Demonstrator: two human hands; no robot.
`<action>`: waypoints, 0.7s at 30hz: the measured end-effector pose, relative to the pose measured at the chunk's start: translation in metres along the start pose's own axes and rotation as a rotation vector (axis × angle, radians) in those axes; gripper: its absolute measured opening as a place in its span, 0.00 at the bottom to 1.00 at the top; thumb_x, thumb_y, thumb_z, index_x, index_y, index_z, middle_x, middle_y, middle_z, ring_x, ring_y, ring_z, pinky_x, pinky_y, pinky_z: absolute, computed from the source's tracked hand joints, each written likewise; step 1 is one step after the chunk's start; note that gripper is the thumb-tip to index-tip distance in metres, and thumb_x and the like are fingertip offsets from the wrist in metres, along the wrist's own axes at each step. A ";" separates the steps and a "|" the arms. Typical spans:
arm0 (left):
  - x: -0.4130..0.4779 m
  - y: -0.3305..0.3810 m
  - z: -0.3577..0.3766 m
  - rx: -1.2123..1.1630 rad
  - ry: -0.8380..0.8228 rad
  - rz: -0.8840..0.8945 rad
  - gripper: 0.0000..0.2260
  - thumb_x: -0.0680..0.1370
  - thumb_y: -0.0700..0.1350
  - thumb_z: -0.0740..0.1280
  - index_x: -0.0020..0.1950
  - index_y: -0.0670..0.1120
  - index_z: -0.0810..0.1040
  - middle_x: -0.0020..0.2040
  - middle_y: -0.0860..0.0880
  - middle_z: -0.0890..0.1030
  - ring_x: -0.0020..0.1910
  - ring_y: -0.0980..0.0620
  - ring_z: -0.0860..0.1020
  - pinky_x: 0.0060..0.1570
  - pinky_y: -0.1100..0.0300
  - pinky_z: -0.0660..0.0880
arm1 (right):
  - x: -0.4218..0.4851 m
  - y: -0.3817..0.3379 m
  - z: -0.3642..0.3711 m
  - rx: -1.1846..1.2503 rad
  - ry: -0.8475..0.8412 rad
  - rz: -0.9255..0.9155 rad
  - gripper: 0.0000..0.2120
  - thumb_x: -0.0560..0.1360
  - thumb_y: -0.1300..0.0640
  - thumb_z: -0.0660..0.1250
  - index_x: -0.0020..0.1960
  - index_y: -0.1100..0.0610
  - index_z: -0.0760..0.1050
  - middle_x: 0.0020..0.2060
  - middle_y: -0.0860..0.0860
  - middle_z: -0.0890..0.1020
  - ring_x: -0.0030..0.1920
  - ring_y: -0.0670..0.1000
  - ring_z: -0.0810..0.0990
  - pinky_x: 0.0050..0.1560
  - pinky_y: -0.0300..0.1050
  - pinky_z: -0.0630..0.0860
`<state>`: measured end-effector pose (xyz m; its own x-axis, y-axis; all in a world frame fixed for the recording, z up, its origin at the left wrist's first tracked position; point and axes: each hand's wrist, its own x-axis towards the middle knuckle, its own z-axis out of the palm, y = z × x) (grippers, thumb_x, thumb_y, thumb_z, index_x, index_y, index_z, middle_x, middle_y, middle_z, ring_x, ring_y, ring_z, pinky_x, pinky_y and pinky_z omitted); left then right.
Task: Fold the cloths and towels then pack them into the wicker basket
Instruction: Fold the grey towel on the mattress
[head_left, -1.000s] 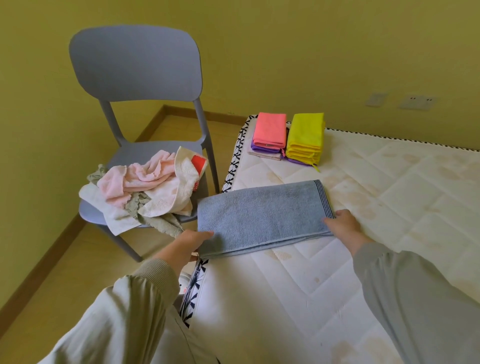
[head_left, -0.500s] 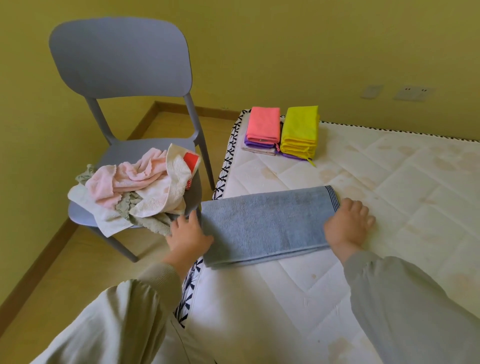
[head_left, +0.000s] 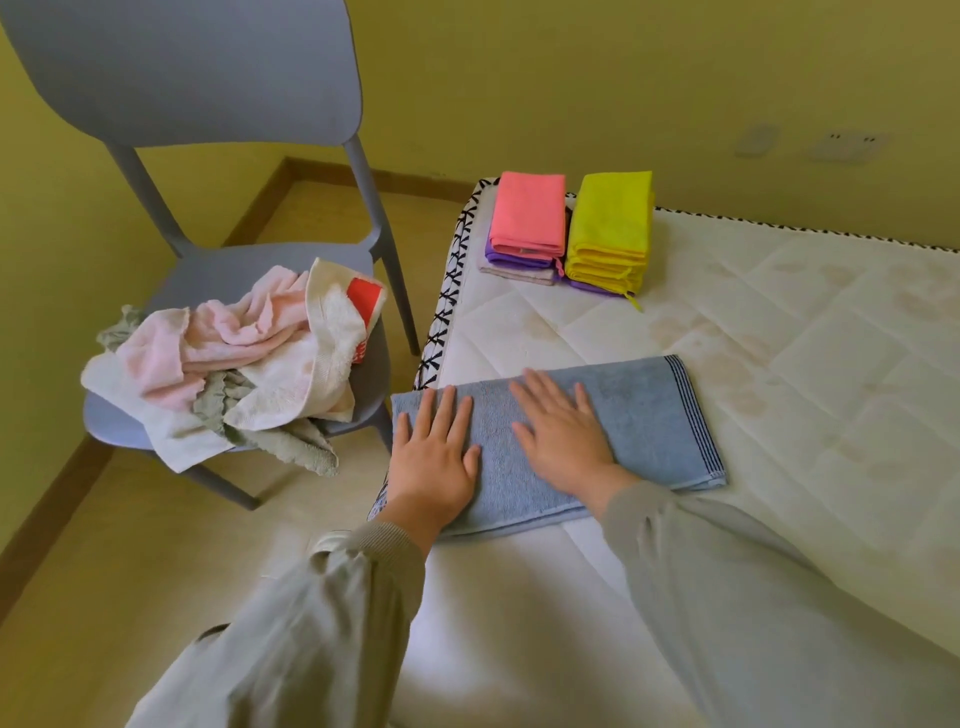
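A blue towel, folded into a long strip, lies on the white mattress near its left edge. My left hand presses flat on the towel's left end, fingers straight. My right hand lies flat on its middle, fingers spread. At the mattress's far left corner stand two stacks of folded cloths: a pink-topped stack and a yellow stack. No wicker basket is in view.
A grey chair stands left of the mattress, with a heap of unfolded pink, white and green towels on its seat. Wooden floor runs between the chair and me. A yellow wall lies behind.
Both hands moved from the towel's two ends onto its top. They now lie flat, close together, on its left and middle parts. The view has moved closer.
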<state>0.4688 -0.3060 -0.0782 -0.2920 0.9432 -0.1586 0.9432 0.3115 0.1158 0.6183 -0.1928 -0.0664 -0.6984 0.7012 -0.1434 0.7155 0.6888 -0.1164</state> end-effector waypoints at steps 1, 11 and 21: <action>0.000 0.001 0.002 -0.002 0.013 0.003 0.34 0.74 0.59 0.33 0.79 0.49 0.45 0.79 0.48 0.45 0.77 0.45 0.43 0.73 0.43 0.45 | 0.000 0.017 -0.001 -0.006 0.021 0.070 0.27 0.81 0.45 0.45 0.78 0.49 0.48 0.77 0.46 0.48 0.77 0.46 0.44 0.74 0.56 0.40; 0.003 0.001 0.011 0.022 0.076 -0.004 0.30 0.77 0.56 0.45 0.77 0.46 0.57 0.77 0.45 0.58 0.76 0.42 0.55 0.71 0.40 0.56 | 0.018 0.021 -0.014 0.008 0.175 0.234 0.28 0.79 0.48 0.46 0.77 0.57 0.54 0.77 0.56 0.54 0.77 0.53 0.50 0.72 0.61 0.50; 0.000 0.001 0.011 0.023 0.065 0.016 0.31 0.76 0.57 0.37 0.78 0.49 0.45 0.79 0.47 0.47 0.77 0.44 0.45 0.73 0.42 0.46 | 0.013 0.080 -0.011 -0.029 -0.029 0.559 0.27 0.81 0.49 0.45 0.78 0.54 0.47 0.78 0.52 0.47 0.77 0.50 0.44 0.75 0.59 0.43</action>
<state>0.4712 -0.3069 -0.0886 -0.2862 0.9536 -0.0930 0.9509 0.2946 0.0950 0.6658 -0.1266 -0.0671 -0.2116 0.9562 -0.2024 0.9758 0.2185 0.0119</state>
